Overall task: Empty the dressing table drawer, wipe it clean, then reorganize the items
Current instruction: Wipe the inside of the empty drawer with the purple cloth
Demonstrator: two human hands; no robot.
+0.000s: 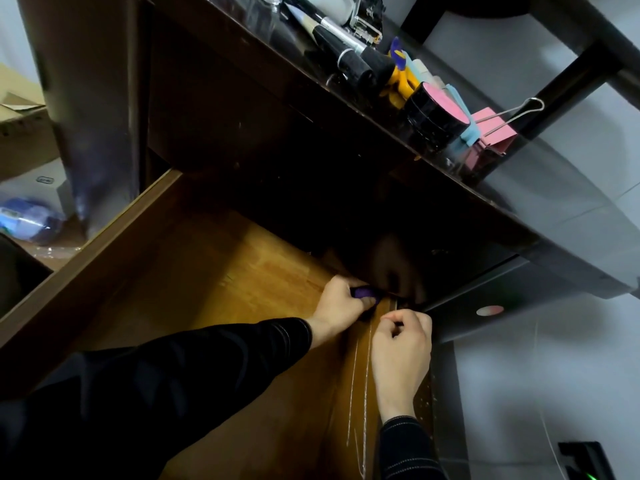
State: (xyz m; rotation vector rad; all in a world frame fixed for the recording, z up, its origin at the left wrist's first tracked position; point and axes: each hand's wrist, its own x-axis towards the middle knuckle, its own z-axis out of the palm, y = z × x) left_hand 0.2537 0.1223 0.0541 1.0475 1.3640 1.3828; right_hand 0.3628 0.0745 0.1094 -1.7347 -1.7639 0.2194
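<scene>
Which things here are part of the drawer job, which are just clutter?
Job: drawer; purple item gripped by left hand; right hand beside it; likely the brushes and pink binder clip on top.
Lying about: cardboard box; blue pack.

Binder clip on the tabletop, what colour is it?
Pink binder clip, clearest in the head view.

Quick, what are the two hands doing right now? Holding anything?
Left hand: grips a purple thing.
Right hand: fingers curled; whether it pinches anything cannot be told.
</scene>
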